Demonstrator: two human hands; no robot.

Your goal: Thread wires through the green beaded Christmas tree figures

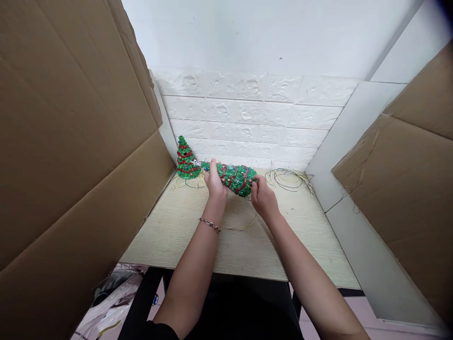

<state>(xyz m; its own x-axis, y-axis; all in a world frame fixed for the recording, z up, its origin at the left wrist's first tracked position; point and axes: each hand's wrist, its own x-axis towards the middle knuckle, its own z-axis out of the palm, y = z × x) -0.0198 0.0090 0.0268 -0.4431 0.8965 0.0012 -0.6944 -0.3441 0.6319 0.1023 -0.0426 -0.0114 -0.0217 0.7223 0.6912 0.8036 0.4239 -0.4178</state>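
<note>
2 hands point(238, 188) hold 1 tree point(235, 178); coiled wires point(288, 179) right.

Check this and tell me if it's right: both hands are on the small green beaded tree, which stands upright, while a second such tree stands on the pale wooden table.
Not upright: the head view shows the green beaded tree with red garlands lying on its side in both hands. The rest holds.
</note>
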